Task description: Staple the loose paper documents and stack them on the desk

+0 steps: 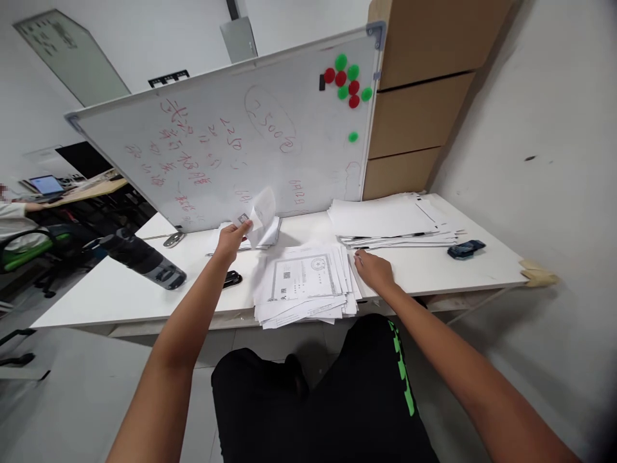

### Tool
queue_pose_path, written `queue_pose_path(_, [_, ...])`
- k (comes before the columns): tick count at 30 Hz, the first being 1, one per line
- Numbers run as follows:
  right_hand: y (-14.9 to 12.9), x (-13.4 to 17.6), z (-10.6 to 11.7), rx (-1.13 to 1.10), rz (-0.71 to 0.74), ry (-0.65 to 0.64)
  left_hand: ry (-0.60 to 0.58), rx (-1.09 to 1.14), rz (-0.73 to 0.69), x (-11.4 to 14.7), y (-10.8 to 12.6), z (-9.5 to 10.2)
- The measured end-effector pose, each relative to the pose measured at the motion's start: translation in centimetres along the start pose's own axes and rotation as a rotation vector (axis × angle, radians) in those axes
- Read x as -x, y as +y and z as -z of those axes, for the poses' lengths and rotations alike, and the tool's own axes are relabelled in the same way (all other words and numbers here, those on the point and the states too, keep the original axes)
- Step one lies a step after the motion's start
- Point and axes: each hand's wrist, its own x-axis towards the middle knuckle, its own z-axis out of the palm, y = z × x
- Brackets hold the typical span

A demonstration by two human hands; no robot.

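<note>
Left hand (232, 239) grips a thin sheet (264, 209) above a paper-laden white table (120, 299)

Head view: the table runs across the middle, backed by a whiteboard (299, 170) bearing red handwriting and a cluster of green and red magnets (341, 78). Brown drawer fronts (424, 109) rise behind the board's right end, and a pale wall (544, 128) closes that side. Far left, a person (17, 225) in a light sleeve sits near a laptop (47, 185).

The sheet is pinched between the left thumb and fingers, above a small rear pile (273, 235). The right hand (373, 269) is at the right side of the central stack (301, 280), its fingers curled and close together — whether they hold anything, I cannot tell.

The central stack is ragged, its near sheets reaching over the front edge, just above the wearer's legs (318, 405). A broad stack (380, 218) fills the right rear; beyond it a dark object (466, 249) lies near the right end, where something beige (537, 273) juts past the corner. White tabletop shows between a leaning-looking dark bottle (144, 257) and the central stack — a black object (232, 279) lies within that stretch, beneath the left forearm.
</note>
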Motion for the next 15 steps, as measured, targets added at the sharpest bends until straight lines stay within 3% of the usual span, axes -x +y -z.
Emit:
queue_pose_path(4, [-0.1, 0.7, 0.9, -0.230, 0.013, 0.055, -0.175, 0.244, -0.046, 6.6, 4.3, -0.4])
queue_pose_path(8, [-3.1, 3.6, 3.7, -0.854, 0.074, 0.217, -0.309, 0.458, -0.126, 14.0, 6.1, -1.1])
queue_pose_path(11, [-7.0, 6.9, 6.3, -1.348, 0.318, 0.055, -0.326, 0.546, -0.113, 17.9, 5.5, -1.9])
queue_pose_path(15, [-10.6, 9.2, 8.6, -1.515, 0.247, -0.146, -0.260, 0.592, 0.020, 20.3, 4.0, -3.0])
